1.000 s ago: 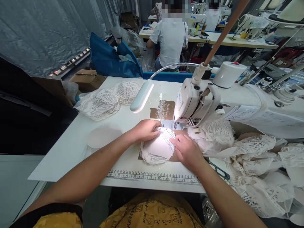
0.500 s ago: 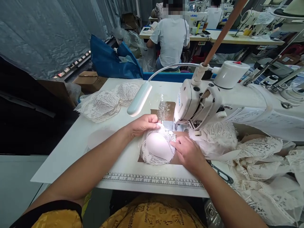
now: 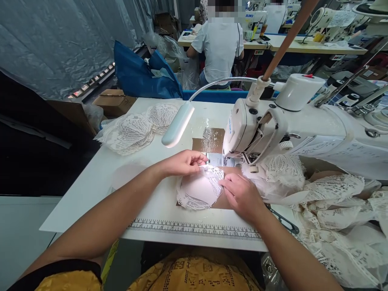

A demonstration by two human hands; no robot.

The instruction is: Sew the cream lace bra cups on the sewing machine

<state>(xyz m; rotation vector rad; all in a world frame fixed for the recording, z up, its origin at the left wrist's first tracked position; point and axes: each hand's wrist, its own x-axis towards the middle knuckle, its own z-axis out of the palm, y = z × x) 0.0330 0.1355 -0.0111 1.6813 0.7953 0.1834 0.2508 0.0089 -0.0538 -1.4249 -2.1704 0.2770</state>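
A white padded bra cup (image 3: 198, 190) with a lace edge lies on the table in front of the sewing machine (image 3: 260, 121). My left hand (image 3: 184, 163) is at the cup's upper left edge, thumb on the lace and fingers curled above it, closed on that edge. With thumb and forefinger, my right hand (image 3: 241, 194) pinches the lace at the cup's right side. The needle area (image 3: 226, 159) is just beyond the cup, apart from it. Brown tape (image 3: 227, 198) shows beneath the cup.
Lace pieces (image 3: 127, 133) lie at the back left, and a larger lace heap (image 3: 339, 226) fills the right. A lamp (image 3: 178, 123) hangs over the table. A printed ruler (image 3: 194, 230) runs along the front edge, with dark scissors (image 3: 285, 222) near its right end. A person (image 3: 220, 48) sits beyond.
My left hand has shifted slightly left and down, its fingers now straighter above the cup's edge. The cup has turned and tilted a little. My right hand stays at the lace.
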